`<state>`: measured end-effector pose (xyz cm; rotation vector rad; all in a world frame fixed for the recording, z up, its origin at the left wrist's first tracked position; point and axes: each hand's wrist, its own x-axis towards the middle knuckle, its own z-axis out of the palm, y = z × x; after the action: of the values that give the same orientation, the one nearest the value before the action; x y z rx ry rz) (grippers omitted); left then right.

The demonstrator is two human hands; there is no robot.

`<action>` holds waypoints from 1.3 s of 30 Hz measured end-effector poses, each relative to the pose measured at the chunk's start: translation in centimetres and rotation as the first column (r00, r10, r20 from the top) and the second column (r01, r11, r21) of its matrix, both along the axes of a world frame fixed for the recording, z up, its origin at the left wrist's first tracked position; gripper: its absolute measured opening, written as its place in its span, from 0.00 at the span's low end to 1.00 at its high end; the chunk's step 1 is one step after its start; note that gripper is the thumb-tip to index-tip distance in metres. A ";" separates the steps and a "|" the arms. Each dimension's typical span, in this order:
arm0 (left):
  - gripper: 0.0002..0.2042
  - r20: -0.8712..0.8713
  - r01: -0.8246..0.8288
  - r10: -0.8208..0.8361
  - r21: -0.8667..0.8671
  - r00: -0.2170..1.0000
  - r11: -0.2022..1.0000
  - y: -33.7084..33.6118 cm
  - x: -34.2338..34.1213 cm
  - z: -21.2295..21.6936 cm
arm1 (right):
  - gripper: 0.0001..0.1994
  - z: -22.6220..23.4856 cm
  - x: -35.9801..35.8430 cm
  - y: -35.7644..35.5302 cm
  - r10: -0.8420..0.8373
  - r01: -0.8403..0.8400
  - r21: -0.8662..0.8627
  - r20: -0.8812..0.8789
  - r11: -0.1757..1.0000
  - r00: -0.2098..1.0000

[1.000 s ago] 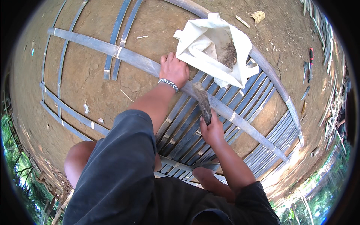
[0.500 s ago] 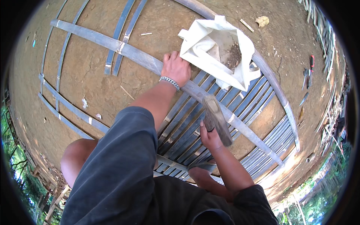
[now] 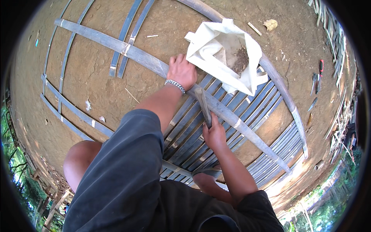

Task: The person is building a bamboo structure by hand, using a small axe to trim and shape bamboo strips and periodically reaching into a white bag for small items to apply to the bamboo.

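Note:
My left hand [image 3: 181, 72], with a chain bracelet at the wrist, is closed over a long bamboo rail [image 3: 147, 62], its fingers curled and partly hidden. Under that rail run several narrow dark bamboo slats [image 3: 193, 125], laid side by side with gaps. A worn wooden block [image 3: 203, 106] is gripped in my right hand [image 3: 215, 134]. The block stands edge-on, its far end over the rail just right of my left hand. Whether it touches the rail I cannot tell.
A white cloth bag [image 3: 205, 42], its mouth open, lies on the slats beyond my hands. A curved bamboo pole [image 3: 281, 83] bounds the frame on the right. Further right, a red-handled tool [image 3: 321, 66] lies on bare earth near piled bamboo strips [image 3: 335, 42].
The wooden block in my right hand has turned from broad side to edge-on and shifted left, nearer my left hand. My left hand has stayed on the rail.

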<state>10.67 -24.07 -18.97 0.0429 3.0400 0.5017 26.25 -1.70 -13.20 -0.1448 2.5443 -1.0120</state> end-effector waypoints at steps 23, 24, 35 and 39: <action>0.13 -0.051 0.004 -0.002 0.050 0.999 0.999 -0.2 0.6 -0.5 | 0.15 0.5 1.3 1.6 0.050 -0.064 -0.129 -0.114 0.990 0.992; 0.13 -0.062 0.004 0.000 0.054 0.998 0.999 -0.1 0.5 -0.6 | 0.16 -0.6 2.0 1.6 0.046 -0.055 -0.121 -0.078 0.991 0.996; 0.12 -0.042 0.002 -0.002 0.015 0.999 1.000 -0.1 0.4 -0.6 | 0.18 0.2 -1.1 -1.3 -0.085 0.076 0.050 0.218 0.996 0.972; 0.13 -0.051 -0.004 0.006 0.029 0.999 1.000 0.0 0.5 -0.2 | 0.20 0.5 -0.4 0.8 0.008 -0.009 -0.091 -0.012 0.996 1.000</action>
<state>11.16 -24.07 -19.22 0.0503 3.0829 0.5532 25.86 -0.90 -12.66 -0.1871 2.5066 -1.1279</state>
